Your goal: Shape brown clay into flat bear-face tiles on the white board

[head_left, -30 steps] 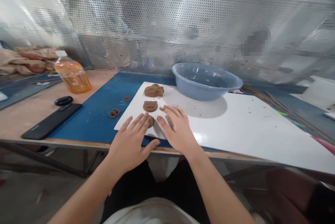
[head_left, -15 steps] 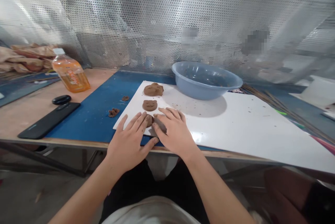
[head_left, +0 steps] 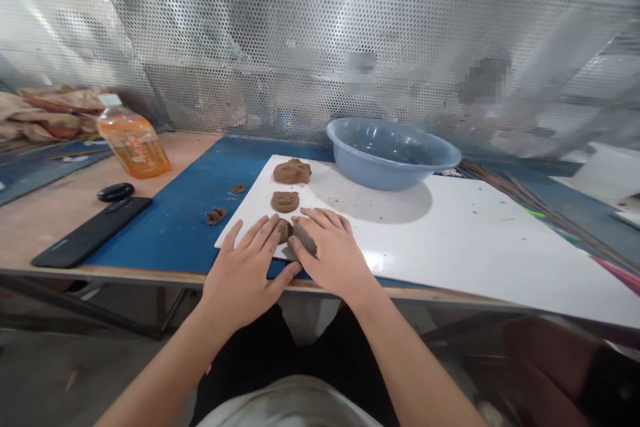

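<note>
On the near left end of the white board, a small lump of brown clay lies between my two hands, partly covered by fingers. My left hand has its fingers stretched out, their tips against the clay's left side. From the right, my right hand reaches over with spread fingers, its thumb close to the clay's right edge; whether it touches cannot be made out. Just beyond sits a flat clay animal face with small ears. Behind that is a larger clay mound.
A blue basin stands on the board's back edge. Clay scraps lie on the blue mat. Leftward are a black phone, a black oval object and an orange drink bottle. Perforated metal borders the back.
The view has shifted very slightly. My right thumb has moved a touch left, nearer the clay; my left hand and the other pieces stay as they were.
</note>
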The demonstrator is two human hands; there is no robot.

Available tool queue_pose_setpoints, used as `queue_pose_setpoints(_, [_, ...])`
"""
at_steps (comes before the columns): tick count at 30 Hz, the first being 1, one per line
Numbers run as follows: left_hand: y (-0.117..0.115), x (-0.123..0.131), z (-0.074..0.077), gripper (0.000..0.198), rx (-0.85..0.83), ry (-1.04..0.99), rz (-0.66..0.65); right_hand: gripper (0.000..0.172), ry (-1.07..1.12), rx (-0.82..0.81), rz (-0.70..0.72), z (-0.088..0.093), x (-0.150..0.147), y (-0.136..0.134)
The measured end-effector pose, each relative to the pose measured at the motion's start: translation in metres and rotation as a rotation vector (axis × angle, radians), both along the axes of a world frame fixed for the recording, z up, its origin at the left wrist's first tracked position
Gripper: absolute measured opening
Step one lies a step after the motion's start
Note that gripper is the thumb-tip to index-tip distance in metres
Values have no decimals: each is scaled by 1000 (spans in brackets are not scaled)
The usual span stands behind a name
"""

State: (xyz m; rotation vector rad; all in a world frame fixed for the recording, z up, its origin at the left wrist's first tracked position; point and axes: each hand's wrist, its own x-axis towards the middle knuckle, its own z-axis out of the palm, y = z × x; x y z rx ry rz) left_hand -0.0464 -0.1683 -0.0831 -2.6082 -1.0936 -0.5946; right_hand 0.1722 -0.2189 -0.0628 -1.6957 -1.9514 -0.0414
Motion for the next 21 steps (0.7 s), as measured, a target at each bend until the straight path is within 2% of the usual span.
queue_pose_setpoints(21, [1,0,-1,78,39,21,11,35,-13,30,12,-3,0,1])
